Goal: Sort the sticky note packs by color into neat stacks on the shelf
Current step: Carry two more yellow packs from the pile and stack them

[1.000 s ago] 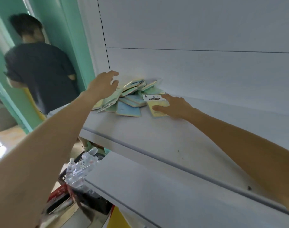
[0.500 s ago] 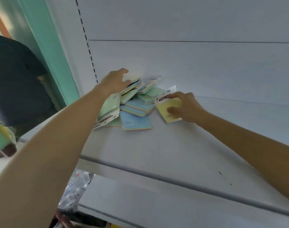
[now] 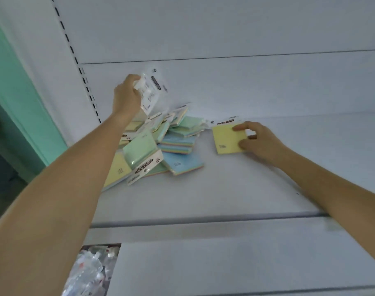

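Sticky note pack point(image 3: 140, 150), green: header reads "STICKY NOTE".

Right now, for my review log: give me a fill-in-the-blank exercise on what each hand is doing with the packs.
1. The right hand grips the yellow pack on the ____.
2. The left hand holds a raised pack ____ the pile.
3. The yellow pack lies to the pile's ____.
Missing words: shelf; above; right.
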